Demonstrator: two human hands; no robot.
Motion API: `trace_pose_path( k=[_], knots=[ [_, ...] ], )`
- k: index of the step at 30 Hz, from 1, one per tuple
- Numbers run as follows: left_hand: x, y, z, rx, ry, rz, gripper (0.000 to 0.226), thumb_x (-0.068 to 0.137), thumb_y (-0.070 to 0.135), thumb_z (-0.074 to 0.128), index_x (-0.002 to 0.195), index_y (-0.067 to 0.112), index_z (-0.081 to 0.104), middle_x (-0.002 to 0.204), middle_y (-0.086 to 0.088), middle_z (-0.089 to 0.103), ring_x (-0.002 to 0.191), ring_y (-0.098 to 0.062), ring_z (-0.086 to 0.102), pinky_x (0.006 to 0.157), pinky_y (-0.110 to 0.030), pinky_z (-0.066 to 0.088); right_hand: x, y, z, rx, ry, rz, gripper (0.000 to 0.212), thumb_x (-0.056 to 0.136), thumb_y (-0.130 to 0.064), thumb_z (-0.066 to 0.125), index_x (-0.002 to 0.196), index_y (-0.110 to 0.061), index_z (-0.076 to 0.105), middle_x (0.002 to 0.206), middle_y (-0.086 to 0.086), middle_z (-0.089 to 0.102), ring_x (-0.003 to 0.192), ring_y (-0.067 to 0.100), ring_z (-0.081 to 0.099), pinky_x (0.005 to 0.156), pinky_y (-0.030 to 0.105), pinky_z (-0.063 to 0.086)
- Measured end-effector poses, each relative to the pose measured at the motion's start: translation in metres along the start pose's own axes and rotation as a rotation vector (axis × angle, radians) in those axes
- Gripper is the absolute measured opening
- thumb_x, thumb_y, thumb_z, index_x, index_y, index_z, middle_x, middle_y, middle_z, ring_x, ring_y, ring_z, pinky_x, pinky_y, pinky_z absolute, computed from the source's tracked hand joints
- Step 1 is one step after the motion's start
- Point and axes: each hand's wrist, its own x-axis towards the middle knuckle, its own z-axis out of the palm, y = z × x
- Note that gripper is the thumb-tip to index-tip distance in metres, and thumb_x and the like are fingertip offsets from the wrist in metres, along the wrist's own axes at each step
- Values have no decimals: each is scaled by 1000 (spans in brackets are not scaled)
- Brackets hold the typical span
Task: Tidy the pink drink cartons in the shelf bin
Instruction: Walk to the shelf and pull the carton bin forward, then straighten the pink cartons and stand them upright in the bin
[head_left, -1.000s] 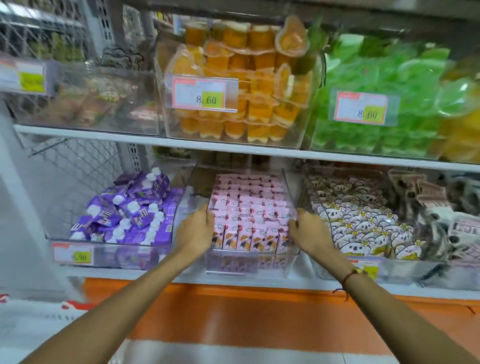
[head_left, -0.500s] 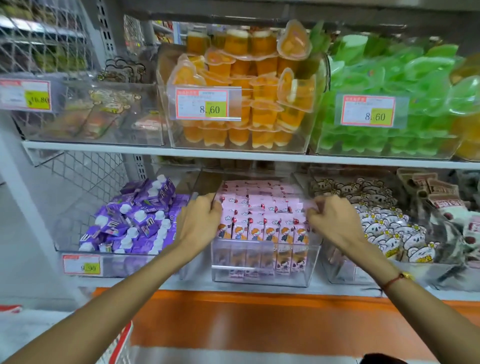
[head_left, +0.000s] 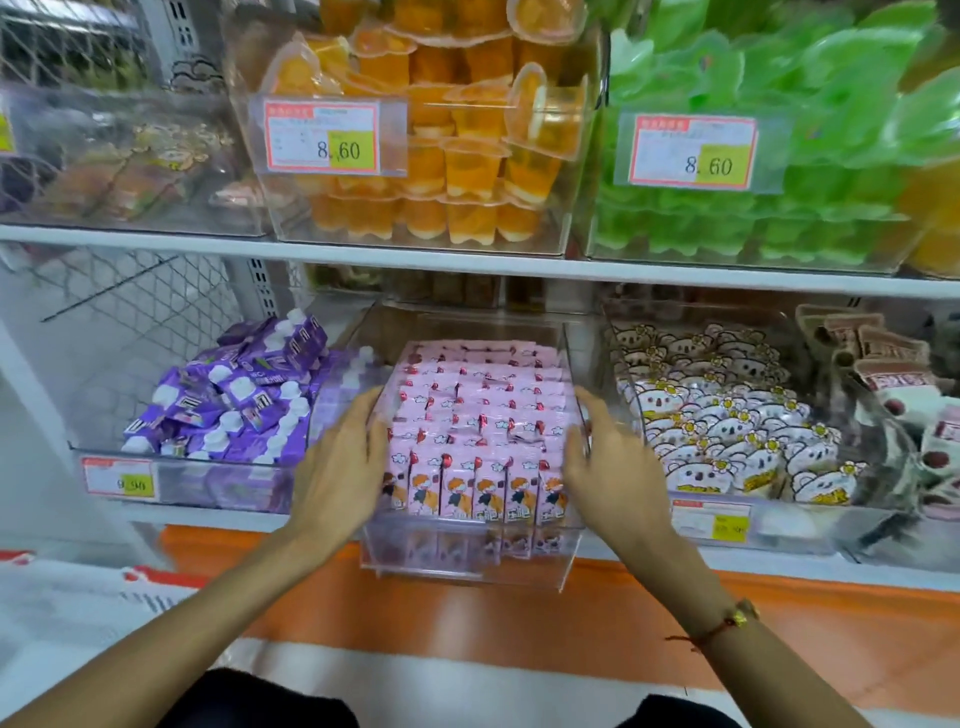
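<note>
Both bare forearms reach forward, palms turned toward each other. The left hand and right hand have fingers extended and slightly spread, thumbs uppermost; a red cord bracelet circles the right wrist.

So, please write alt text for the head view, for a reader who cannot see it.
Two hands, left hand and right hand, flank a clear bin of pink drink cartons jutting from a lower shelf, between purple pouches and koala-print snacks.
</note>
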Motion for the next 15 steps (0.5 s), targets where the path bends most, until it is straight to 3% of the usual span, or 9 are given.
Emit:
trace_pose_path(
  k=[2, 4, 6, 10, 12, 13, 15],
  knots=[
    [-1, -1, 0, 15, -1, 6, 44, 103, 34, 28, 147, 28, 31, 102, -9, 69, 87, -34, 64, 62, -33, 34, -2, 1, 4, 64, -6, 8, 42, 100, -26, 39, 141, -27, 37, 89, 12, 65, 51, 11, 43, 51, 30, 33],
    [-1, -2, -2, 18, -28, 20, 46, 103, 33, 28, 149, 29, 27, 86, -8, 68, 74, -30, 61, 58, -32, 33, -3, 2, 4, 129, -33, 18, 43, 101, -26, 38, 143, -26, 34, 83, 8, 62, 51, 5, 41, 48, 28, 26],
    [-2, -1, -4, -10, -41, 39, 45, 103, 31, 30, 149, 29, 29, 70, 2, 58, 62, -22, 55, 54, -31, 32, -3, 2, 1, 127, -82, 0, 43, 101, -26, 36, 144, -25, 31, 65, -4, 50, 50, 11, 43, 47, 29, 26],
    [-4, 0, -8, -45, -51, 60, 44, 103, 28, 31, 147, 27, 32, 66, 7, 54, 52, -12, 46, 47, -28, 28, -5, 0, -9, 67, -162, -8, 43, 103, -27, 33, 145, -23, 27, 60, 4, 54, 56, 28, 54, 52, 37, 41],
    [-5, -1, -9, -85, -73, 61, 44, 104, 29, 30, 148, 28, 31, 81, 2, 64, 63, -18, 58, 52, -27, 34, -4, -3, -16, -6, -187, 2, 42, 102, -27, 34, 143, -21, 29, 65, 8, 58, 61, 31, 57, 52, 35, 39],
    [-5, -2, -8, -125, -87, 53, 44, 104, 33, 29, 148, 30, 30, 102, -2, 69, 79, -23, 64, 60, -30, 40, -3, -6, -20, -109, -184, -7, 41, 101, -28, 34, 142, -20, 32, 74, 9, 62, 68, 31, 59, 54, 34, 38],
    [-7, -3, -8, -224, -133, 29, 44, 103, 43, 25, 147, 41, 26, 137, 2, 55, 112, -26, 59, 85, -38, 45, 2, -13, -26, -366, -76, -75, 40, 99, -32, 37, 136, -16, 41, 101, 11, 63, 90, 30, 60, 62, 34, 42]
  ],
)
